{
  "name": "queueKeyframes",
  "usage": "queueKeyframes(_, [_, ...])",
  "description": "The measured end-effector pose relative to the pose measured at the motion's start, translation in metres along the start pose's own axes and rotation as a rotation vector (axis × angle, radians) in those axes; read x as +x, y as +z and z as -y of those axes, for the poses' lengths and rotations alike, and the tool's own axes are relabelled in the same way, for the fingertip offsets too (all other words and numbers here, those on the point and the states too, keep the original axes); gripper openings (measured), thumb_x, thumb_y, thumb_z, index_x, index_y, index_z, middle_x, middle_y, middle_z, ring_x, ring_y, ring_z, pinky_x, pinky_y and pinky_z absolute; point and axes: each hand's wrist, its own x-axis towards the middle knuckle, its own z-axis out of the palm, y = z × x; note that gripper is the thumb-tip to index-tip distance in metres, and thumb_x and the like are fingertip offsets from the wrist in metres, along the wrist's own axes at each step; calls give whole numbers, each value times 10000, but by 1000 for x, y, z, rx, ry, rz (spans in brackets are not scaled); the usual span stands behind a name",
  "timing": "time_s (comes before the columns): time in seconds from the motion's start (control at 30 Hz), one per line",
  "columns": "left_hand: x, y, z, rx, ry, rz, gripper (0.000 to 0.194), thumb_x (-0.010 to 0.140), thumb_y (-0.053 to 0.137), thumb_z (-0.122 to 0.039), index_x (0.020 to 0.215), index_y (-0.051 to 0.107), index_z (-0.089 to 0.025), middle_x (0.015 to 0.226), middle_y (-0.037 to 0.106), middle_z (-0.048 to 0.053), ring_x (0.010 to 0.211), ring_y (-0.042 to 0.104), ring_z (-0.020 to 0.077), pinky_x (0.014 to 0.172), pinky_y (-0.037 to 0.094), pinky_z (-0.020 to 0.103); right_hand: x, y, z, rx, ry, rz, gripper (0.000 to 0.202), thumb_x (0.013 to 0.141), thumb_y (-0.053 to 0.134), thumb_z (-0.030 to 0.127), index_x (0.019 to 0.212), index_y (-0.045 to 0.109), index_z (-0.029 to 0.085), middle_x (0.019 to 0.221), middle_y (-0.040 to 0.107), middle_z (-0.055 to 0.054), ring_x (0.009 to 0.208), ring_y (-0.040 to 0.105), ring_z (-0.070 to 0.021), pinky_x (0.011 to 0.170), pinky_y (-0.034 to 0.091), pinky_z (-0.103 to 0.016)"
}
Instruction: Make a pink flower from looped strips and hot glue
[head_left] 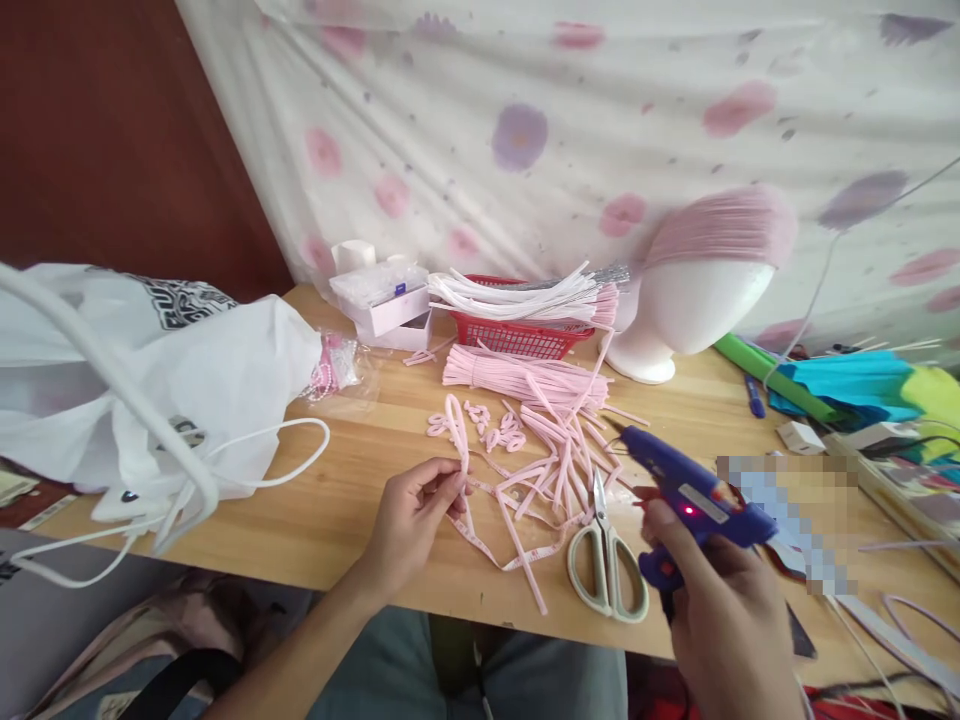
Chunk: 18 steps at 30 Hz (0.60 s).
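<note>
My left hand (pixel 420 510) pinches a pink fuzzy stem (pixel 455 425) bent into an upright loop. In my right hand (pixel 724 600) is a blue glue gun (pixel 694 485) with a lit red light, its nozzle pointing up and left. Between the hands lie scissors (pixel 609 570) with pale handles, several loose pink stems (pixel 544 470) and a measuring tape (pixel 484 545) that curves over the table. Small pink loops (pixel 506 430) rest just behind the held stem. A bundle of pink stems (pixel 525 378) is farther back.
A red basket (pixel 517 338) holds white and pink stems, beside stacked boxes (pixel 386 300). A white foam head (pixel 694 300) wears a pink covering. White bags (pixel 217 380) fill the left; a white lamp arm or tube (pixel 112 365) crosses them. Blue cloth (pixel 855 385) lies at right.
</note>
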Motion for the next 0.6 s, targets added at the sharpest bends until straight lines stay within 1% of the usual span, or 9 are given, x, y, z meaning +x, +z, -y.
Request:
queueKeyframes(0.07, [1,0,2,7,9,-14,283,912,656,-406,861,712,-134,732,686,34,635,621,122,616,554,218,-24,14,6,36,115,111,530,667,833,569,928,750,115,666,672,-56,537,558,-162,464,417,-263])
queueKeyframes(0.1, [1,0,2,9,14,-20,282,911,658,-403,853,715,-133,723,684,32,633,620,121,616,552,217,-35,21,8,36,148,185,536,684,824,573,959,752,119,670,667,-48,536,541,-151,473,421,-261])
queueKeyframes(0.2, [2,1,3,8,19,-26,282,903,666,-397,825,722,-132,686,670,24,620,615,120,615,544,215,-57,38,15,22,143,269,505,716,791,591,946,754,143,682,658,-32,551,518,-138,492,410,-253])
queueKeyframes(0.33, [3,0,4,2,21,-30,286,904,662,-400,845,740,-131,667,659,17,623,612,120,619,533,211,-64,47,17,21,89,392,464,764,746,587,965,733,170,704,673,-31,635,571,-163,586,440,-267])
queueKeyframes(0.43, [3,0,4,-2,22,-25,288,906,658,-401,858,745,-130,686,662,21,634,612,123,624,527,212,-64,50,16,31,80,467,424,806,709,581,930,712,176,633,623,-6,597,547,-148,596,426,-267])
queueKeyframes(0.5, [2,0,4,-3,34,-16,291,911,652,-399,846,744,-131,689,657,22,638,608,122,626,521,212,-65,51,14,33,76,482,419,817,698,587,894,702,175,605,582,7,572,515,-136,572,405,-261])
queueKeyframes(0.6, [1,0,4,-11,53,-1,296,922,640,-397,837,745,-134,681,647,19,638,601,120,627,512,212,-67,52,11,27,73,472,432,817,694,602,861,695,173,592,540,17,564,487,-127,557,389,-253])
